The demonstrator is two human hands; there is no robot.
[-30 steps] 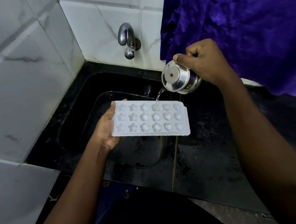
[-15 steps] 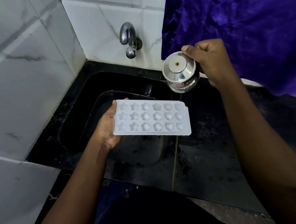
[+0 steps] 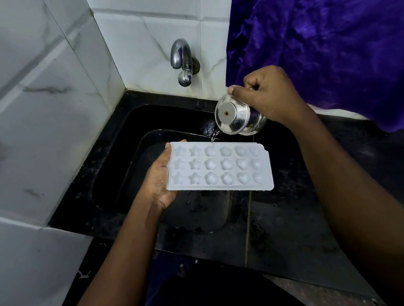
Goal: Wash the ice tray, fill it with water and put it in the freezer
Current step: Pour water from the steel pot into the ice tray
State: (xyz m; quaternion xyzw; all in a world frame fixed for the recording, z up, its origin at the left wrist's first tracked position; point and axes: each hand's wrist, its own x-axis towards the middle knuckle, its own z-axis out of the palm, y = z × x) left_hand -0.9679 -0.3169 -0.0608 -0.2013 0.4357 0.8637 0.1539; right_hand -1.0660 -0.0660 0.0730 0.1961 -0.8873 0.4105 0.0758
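Observation:
A white ice tray (image 3: 218, 167) with star, flower and heart moulds lies level over the black sink. My left hand (image 3: 160, 179) holds its left end, fingers under the tray and thumb along the edge. My right hand (image 3: 268, 96) grips a small steel cup (image 3: 238, 119), tipped over with its base facing me. A thin stream of water (image 3: 213, 136) runs from the cup's rim onto the tray's far edge near the middle moulds.
The black sink basin (image 3: 132, 160) is set in a dark stone counter (image 3: 291, 230). A chrome tap (image 3: 182, 62) sticks out of the white tiled wall behind it. Purple cloth (image 3: 333, 39) hangs at the right, behind my right hand.
The cup was pouring, then righted and lifted, and is now tipped again, lower and further left, with water running onto the tray. The tray has stayed put in my left hand.

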